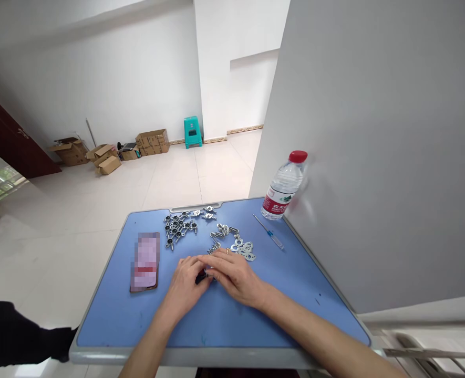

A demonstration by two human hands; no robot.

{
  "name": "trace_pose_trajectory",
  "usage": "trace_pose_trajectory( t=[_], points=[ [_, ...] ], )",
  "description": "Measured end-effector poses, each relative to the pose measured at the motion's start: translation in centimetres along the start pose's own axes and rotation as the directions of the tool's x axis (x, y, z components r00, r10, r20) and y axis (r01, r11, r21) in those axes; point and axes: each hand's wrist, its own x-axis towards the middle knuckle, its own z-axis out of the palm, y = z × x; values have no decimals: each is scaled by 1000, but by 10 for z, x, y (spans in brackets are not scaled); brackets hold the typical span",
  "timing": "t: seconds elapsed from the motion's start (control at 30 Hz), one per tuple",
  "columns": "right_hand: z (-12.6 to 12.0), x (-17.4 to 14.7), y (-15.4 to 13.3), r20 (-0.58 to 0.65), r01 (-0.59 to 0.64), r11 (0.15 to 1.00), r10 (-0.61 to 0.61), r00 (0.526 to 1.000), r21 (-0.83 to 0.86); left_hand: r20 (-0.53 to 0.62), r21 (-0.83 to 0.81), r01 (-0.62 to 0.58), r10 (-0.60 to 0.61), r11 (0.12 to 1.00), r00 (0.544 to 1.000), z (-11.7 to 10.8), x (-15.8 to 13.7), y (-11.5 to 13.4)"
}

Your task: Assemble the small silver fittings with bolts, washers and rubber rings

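Single head-worn view, facing forward and down over the bench (232, 325). Bench close, filling lower middle; left grip (185, 283) and right grip (236, 278) near, just below centre. Floor (224, 173) and wall (137, 79) farther off, above; grey panel (374, 157) close, right.

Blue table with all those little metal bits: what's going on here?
A person's left hand and right hand meet over what looks like a small dark part, mostly hidden by fingers. Just beyond lie flat metal plates; farther left, a cluster of metal pieces with dark round centres. A screwdriver lies to the right, untouched.
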Motion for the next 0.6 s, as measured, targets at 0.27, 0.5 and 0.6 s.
trace_pose_trajectory(
  t=[0.27, 0.5, 0.6],
  points=[
    [3, 3, -4, -2, -20, 998, 20, 1000, 61, -25, 52, -1, 3, 999, 1000, 4, 0, -4],
    [6, 2, -2, -34, -87, 996, 88, 996, 2, -33, 55, -9, 11, 998, 999, 4, 0, -2],
    [7, 1, 0, -58, -80, 996, 78, 995, -27, -21, 61, 3, -1, 998, 1000, 3, 0, -2]
  ],
)
